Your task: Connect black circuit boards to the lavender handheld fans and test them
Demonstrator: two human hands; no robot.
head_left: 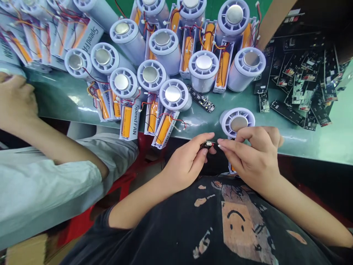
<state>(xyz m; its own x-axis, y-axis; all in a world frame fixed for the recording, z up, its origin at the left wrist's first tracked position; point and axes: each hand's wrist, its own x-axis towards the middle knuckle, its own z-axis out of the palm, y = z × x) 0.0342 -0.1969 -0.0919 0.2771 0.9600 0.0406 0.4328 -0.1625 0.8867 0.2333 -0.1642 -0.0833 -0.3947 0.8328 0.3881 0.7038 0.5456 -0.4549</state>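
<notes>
Near the table's front edge, my left hand [187,160] pinches a small black circuit board [207,145] with a white connector on it. Just right of the board, my right hand [252,154] has its thumb and forefinger closed on a small white connector [219,145]. The two hands are close but apart. Behind my right hand stands a lavender fan unit [237,119] with a silver round centre; its lower part is mostly hidden by the hand. Another black circuit board [202,101] lies on the table behind my hands.
Several fan units [164,48] with orange batteries and red and black wires fill the back of the green table [63,99]. Black circuit boards [300,84] lie heaped at the right. At the left are another person's hand [18,97] and sleeve.
</notes>
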